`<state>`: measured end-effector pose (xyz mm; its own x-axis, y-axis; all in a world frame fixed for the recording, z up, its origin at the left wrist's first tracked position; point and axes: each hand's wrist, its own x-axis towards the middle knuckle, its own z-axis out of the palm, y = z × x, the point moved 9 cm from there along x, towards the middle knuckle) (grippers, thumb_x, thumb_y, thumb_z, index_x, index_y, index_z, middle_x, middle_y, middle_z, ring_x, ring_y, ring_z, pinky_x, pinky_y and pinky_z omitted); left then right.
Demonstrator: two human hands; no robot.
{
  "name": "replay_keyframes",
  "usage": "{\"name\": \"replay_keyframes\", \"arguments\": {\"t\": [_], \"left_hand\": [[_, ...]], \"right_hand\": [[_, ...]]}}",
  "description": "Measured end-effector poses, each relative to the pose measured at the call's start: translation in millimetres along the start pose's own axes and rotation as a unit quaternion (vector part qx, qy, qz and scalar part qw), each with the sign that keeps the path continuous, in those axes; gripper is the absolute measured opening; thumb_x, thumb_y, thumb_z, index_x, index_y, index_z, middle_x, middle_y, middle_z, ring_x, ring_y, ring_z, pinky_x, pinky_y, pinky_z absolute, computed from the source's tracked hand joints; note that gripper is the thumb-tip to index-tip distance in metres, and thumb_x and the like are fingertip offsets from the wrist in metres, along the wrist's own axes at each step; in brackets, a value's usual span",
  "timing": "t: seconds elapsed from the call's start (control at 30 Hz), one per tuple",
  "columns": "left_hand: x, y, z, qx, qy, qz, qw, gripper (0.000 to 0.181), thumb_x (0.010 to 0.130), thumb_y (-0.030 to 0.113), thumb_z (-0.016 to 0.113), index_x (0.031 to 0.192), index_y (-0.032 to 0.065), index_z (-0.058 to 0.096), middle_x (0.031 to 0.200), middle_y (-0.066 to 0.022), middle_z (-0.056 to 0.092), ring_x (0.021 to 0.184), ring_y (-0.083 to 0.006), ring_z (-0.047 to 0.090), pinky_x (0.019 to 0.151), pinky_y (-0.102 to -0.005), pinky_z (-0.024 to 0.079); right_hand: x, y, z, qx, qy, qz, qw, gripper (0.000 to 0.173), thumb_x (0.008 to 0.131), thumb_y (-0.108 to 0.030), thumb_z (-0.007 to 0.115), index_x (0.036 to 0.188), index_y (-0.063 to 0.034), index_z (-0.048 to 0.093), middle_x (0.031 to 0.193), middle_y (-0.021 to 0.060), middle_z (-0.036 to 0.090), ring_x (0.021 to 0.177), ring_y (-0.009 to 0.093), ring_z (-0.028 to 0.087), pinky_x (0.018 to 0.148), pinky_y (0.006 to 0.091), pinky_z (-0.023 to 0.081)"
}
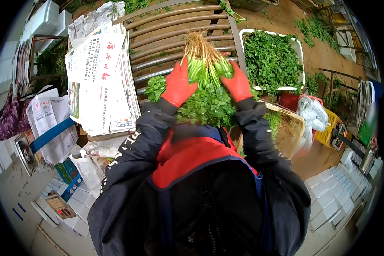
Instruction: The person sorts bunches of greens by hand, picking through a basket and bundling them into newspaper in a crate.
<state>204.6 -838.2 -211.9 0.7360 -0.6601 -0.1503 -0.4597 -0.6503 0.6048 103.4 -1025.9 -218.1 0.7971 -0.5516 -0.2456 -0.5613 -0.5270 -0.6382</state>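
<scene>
A bunch of leafy greens (208, 105), coriander by its look, lies on a rack of metal bars (156, 40). Its tan roots (200, 48) point away from me and its leaves reach back towards my apron. My left hand (178, 84), in a red glove, cups the bunch's left side near the stems, with the thumb across the front. On the opposite side my right hand (237, 84), also red-gloved, clasps the stems with its thumb in front; some of its fingers are hidden. More leaves (156, 89) stick out beyond my left wrist.
Stacked newspapers (99, 80) lie left of the rack. A white crate of loose greens (272, 59) stands to the right, above a pale plastic basket (288, 134) and rolled clear plastic bags (312, 113). Scales (60, 204) and white foam boxes (329, 192) flank me.
</scene>
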Motion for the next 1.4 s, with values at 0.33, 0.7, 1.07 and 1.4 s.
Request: {"name": "replay_keyframes", "arguments": {"t": [0.33, 0.7, 1.07, 1.4], "left_hand": [[-7.9, -3.8, -14.4, -0.039, 0.112, 0.006, 0.993, 0.095, 0.063, 0.025, 0.073, 0.142, 0.0025, 0.024, 0.128, -0.021, 0.044, 0.108, -0.0368, 0.051, 0.088, -0.0427, 0.045], [-8.8, -2.0, -13.9, -0.045, 0.118, -0.002, 0.992, 0.095, 0.062, 0.026, 0.074, 0.141, 0.0025, 0.026, 0.127, -0.0207, 0.046, 0.106, -0.0352, 0.053, 0.086, -0.0425, 0.045], [-11.8, 10.6, -14.4, 0.066, 0.11, -0.043, 0.991, 0.095, 0.063, 0.03, 0.076, 0.14, 0.0017, 0.027, 0.127, -0.0237, 0.043, 0.108, -0.0367, 0.049, 0.085, -0.0455, 0.041], [-9.9, 6.6, -12.9, 0.01, 0.108, -0.042, 0.993, 0.095, 0.064, 0.03, 0.077, 0.14, 0.0018, 0.028, 0.124, -0.0225, 0.045, 0.108, -0.0369, 0.049, 0.087, -0.048, 0.04]], "right_hand": [[8.0, -57.6, -41.0, -0.049, 0.011, -0.218, 0.975, 0.049, 0.069, -0.021, 0.074, 0.114, -0.0061, 0.06, 0.095, 0.0166, 0.064, 0.09, 0.035, 0.059, 0.079, 0.0442, 0.047], [124.4, -12.4, -31.4, 0.157, 0.097, -0.052, 0.981, 0.023, 0.085, -0.03, 0.062, 0.078, -0.008, 0.065, 0.068, 0.0038, 0.063, 0.052, 0.017, 0.053, 0.048, 0.0297, 0.041], [74.2, -140.3, 44.2, -0.281, -0.084, -0.315, 0.903, 0.021, 0.071, -0.021, 0.067, 0.087, -0.0072, 0.066, 0.106, 0.0145, 0.062, 0.104, 0.032, 0.056, 0.086, 0.0443, 0.045], [186.5, 34.9, -54.9, 0.082, 0.041, -0.028, 0.995, 0.033, 0.086, -0.032, 0.059, 0.085, -0.0004, 0.07, 0.081, 0.0142, 0.069, 0.074, 0.025, 0.065, 0.072, 0.0356, 0.049]]}}
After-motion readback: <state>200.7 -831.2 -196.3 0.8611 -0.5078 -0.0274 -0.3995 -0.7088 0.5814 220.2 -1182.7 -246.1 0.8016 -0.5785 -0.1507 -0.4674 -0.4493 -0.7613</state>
